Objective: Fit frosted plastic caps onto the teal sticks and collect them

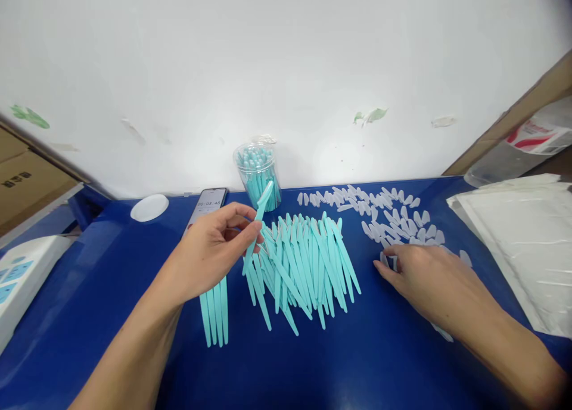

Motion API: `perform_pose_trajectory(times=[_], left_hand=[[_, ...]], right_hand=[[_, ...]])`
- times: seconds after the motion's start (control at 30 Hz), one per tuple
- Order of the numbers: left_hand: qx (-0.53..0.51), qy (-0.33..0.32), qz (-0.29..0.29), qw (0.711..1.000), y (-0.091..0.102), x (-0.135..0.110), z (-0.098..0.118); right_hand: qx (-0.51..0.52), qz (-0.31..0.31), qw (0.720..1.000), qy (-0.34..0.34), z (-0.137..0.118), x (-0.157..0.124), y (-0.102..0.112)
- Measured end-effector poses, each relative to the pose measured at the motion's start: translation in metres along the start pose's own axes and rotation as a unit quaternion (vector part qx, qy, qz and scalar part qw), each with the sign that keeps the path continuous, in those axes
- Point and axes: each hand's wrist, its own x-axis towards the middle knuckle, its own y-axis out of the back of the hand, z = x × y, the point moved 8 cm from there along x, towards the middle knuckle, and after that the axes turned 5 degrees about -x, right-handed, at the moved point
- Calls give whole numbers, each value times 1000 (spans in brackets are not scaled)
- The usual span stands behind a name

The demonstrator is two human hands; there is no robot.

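Observation:
My left hand [218,246] pinches a turquoise eyebrow razor [264,200] between thumb and fingers, its head end tilted up. Below and beside it, a pile of turquoise eyebrow razors [308,267] lies on the blue table. Several more razors [214,314] lie side by side under my left wrist. My right hand [429,276] rests low among translucent blade caps [402,222], thumb and forefinger closing round one cap [383,258]. The other fingertips of that hand are hidden beneath it.
A clear plastic cup [257,171] full of razors stands by the wall. Left of it are a phone [210,199] running a timer and a round white lid [149,207]. A white device [31,273] sits far left. White plastic-wrapped packs [522,243] and a bottle [522,142] are at right.

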Motion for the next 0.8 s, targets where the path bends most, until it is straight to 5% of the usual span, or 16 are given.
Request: perform_pose_trajectory(times=[0.2, 0.3, 0.4, 0.47, 0.57, 0.67, 0.8], left_hand=[[-80, -95, 75, 989, 7, -2, -1], [-73, -98, 60, 991, 1, -6, -7], [-43, -83, 26, 995, -7, -6, -10], [-24, -74, 4, 997, -12, -7, -12], [-20, -56, -29, 998, -22, -8, -14], [-30, -45, -51, 997, -33, -10, -15], [-17, -31, -36, 999, -38, -12, -16]], right_hand=[[-11, -32, 999, 9, -13, -3, -4], [-12, -28, 1000, 0, -19, 3, 7], [178, -12, 984, -4, -24, 14, 27], [395, -38, 918, 6, -34, 22, 36], [662, -91, 744, -6, -59, 34, 39], [791, -88, 603, -53, -77, 42, 32], [846, -66, 519, -102, -83, 43, 13]])
